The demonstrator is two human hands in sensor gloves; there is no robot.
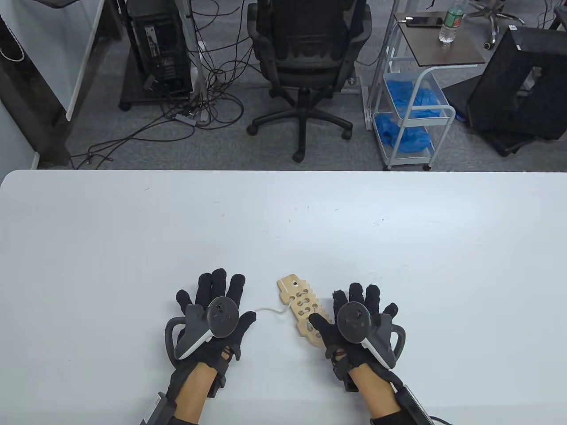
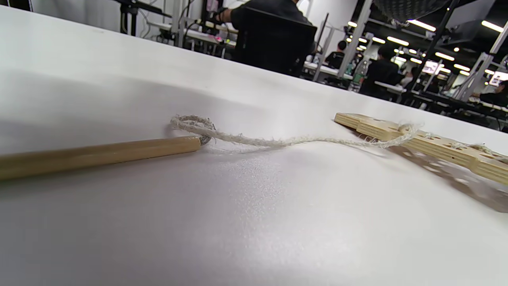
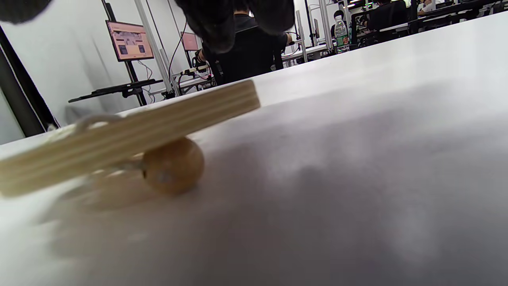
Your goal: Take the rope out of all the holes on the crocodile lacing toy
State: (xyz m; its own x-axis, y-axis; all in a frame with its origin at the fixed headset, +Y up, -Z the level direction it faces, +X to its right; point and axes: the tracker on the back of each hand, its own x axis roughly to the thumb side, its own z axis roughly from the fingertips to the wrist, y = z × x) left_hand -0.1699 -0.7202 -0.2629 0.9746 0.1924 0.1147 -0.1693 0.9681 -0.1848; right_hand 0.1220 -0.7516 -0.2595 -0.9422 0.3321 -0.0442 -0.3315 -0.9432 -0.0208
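The wooden crocodile lacing toy [image 1: 302, 307] lies flat near the table's front edge, between my two hands, with several holes along its body. A white rope [image 1: 271, 310] runs from its holes to the left, toward my left hand [image 1: 217, 305]. That hand lies flat, fingers spread, holding nothing. The left wrist view shows the rope [image 2: 278, 141] ending at a wooden lacing stick [image 2: 99, 155], with the toy [image 2: 436, 147] beyond. My right hand [image 1: 359, 310] is spread flat too, its thumb over the toy's near end. A wooden bead [image 3: 173, 165] sits under the toy's edge [image 3: 131, 131].
The white table [image 1: 283, 230] stretches wide beyond the toy. Past its far edge stand a black office chair [image 1: 305, 53], a white cart [image 1: 416, 110] with blue cloths, and cables on the floor.
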